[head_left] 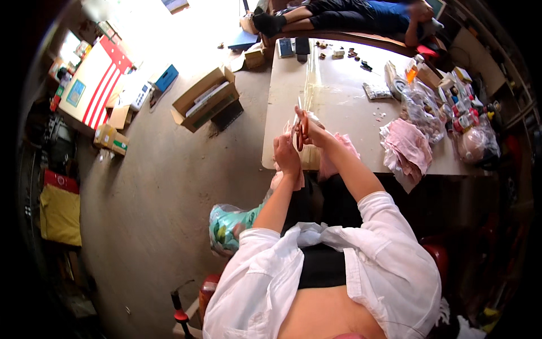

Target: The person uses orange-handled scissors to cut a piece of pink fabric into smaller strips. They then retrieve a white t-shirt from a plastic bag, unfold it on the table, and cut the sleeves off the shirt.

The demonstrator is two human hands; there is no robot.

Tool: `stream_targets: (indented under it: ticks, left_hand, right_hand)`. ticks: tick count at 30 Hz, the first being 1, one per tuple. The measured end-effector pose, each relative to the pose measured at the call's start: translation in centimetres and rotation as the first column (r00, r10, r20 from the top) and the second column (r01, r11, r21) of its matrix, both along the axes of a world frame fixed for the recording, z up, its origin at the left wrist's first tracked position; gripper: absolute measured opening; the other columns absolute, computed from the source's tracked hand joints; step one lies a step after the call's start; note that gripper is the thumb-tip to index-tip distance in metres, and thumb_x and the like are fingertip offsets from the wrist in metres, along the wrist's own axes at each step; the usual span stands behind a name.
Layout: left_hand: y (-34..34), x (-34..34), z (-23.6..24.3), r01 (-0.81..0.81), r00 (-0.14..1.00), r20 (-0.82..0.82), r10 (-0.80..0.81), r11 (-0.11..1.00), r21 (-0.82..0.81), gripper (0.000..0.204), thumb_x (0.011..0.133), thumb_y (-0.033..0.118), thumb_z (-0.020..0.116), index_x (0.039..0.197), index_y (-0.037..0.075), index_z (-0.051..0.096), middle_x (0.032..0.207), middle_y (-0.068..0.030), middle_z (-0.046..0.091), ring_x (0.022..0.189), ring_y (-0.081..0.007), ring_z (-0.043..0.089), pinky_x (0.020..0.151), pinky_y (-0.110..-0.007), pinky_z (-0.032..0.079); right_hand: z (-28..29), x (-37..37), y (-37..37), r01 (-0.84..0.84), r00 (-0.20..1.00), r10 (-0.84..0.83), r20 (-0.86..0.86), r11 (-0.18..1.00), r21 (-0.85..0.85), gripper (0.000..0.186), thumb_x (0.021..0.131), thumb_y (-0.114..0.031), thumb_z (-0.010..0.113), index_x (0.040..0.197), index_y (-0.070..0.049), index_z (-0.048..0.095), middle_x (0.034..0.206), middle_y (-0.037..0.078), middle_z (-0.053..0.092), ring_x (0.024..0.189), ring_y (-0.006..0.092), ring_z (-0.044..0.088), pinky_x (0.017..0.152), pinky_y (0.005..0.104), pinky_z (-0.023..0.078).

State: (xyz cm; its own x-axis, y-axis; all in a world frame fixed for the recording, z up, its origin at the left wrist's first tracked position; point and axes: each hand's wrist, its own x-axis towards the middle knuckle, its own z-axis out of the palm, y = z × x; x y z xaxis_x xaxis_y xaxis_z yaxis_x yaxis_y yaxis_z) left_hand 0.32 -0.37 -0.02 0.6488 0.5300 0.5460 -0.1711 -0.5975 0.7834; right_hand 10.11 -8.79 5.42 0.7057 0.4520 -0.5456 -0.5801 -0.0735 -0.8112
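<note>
Near the table's front left corner, my right hand (314, 134) is closed around a pair of scissors (299, 141) with orange-brown handles. The blades point up and away from me, beside my left fingers. My left hand (285, 153) is closed in a pinch on pale pink cloth, with a thin whitish part rising by its fingertips. Some of that pink cloth (299, 179) hangs below the left wrist. More pink cloth (343, 148) lies under my right forearm at the table edge. Exactly where the blades meet the cloth is too small to tell.
A pile of pink and white cloth (407, 148) lies on the table (361, 124) to the right. Behind it are plastic bags (423, 107) and bottles. An open cardboard box (209, 101) stands left of the table. A person (361, 14) lies beyond the far edge.
</note>
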Motion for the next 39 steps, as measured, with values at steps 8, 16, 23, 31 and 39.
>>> stream_targets:
  ticks: [8, 16, 23, 31, 39]
  left_hand:
    - [0.7, 0.1, -0.5, -0.014, 0.998, -0.058, 0.017, 0.999, 0.052, 0.006, 0.088, 0.006, 0.053, 0.088, 0.003, 0.058, 0.085, -0.0145, 0.056, 0.085, -0.0343, 0.055, 0.074, -0.042, 0.044]
    - [0.7, -0.2, -0.5, -0.103, 0.993, -0.057, 0.104, 0.995, 0.008, 0.004, 0.086, 0.005, 0.054, 0.085, 0.001, 0.056, 0.084, -0.0158, 0.057, 0.084, -0.0341, 0.054, 0.074, -0.042, 0.044]
    - [0.8, 0.2, -1.1, -0.179, 0.982, -0.057, 0.177, 0.983, -0.027, 0.003, 0.083, 0.004, 0.053, 0.085, 0.002, 0.056, 0.084, -0.0156, 0.056, 0.083, -0.0339, 0.055, 0.073, -0.042, 0.044]
    - [1.7, 0.3, -1.7, -0.270, 0.962, -0.064, 0.266, 0.961, -0.060, 0.004, 0.084, 0.007, 0.057, 0.084, 0.003, 0.056, 0.083, -0.0137, 0.057, 0.081, -0.0306, 0.056, 0.074, -0.041, 0.045]
    - [1.3, 0.2, -1.7, -0.263, 0.965, -0.032, 0.261, 0.963, -0.061, 0.008, 0.081, -0.004, 0.051, 0.086, 0.001, 0.053, 0.084, -0.0152, 0.055, 0.080, -0.0339, 0.054, 0.073, -0.040, 0.045]
  right_hand:
    - [-4.0, 0.6, 1.8, 0.049, 0.996, -0.060, 0.065, 0.987, 0.155, 0.055, 0.082, -0.067, 0.055, 0.077, -0.012, 0.052, 0.050, -0.003, 0.041, 0.039, 0.0089, 0.041, 0.033, 0.0220, 0.025]
    - [-3.4, -3.0, -2.7, 0.038, 0.988, -0.008, -0.152, 0.979, 0.200, 0.052, 0.079, -0.062, 0.062, 0.094, -0.013, 0.057, 0.075, 0.003, 0.056, 0.062, 0.0156, 0.051, 0.059, 0.0339, 0.046]
    - [-1.6, -3.7, -6.0, -0.060, 0.906, 0.228, -0.356, 0.903, 0.426, 0.075, 0.074, -0.074, 0.056, 0.091, -0.002, 0.052, 0.074, 0.004, 0.048, 0.064, 0.0163, 0.051, 0.059, 0.0311, 0.047]
    - [-1.7, -3.3, -6.4, -0.237, 0.927, 0.333, -0.174, 0.877, 0.418, 0.069, 0.084, -0.065, 0.051, 0.109, -0.001, 0.049, 0.090, 0.007, 0.052, 0.089, 0.0180, 0.056, 0.073, 0.0380, 0.051]
    - [-4.1, -6.8, -9.8, -0.183, 0.880, 0.373, -0.293, 0.838, 0.515, 0.052, 0.091, -0.049, 0.054, 0.129, -0.016, 0.041, 0.106, 0.010, 0.056, 0.102, 0.0243, 0.059, 0.082, 0.0487, 0.052]
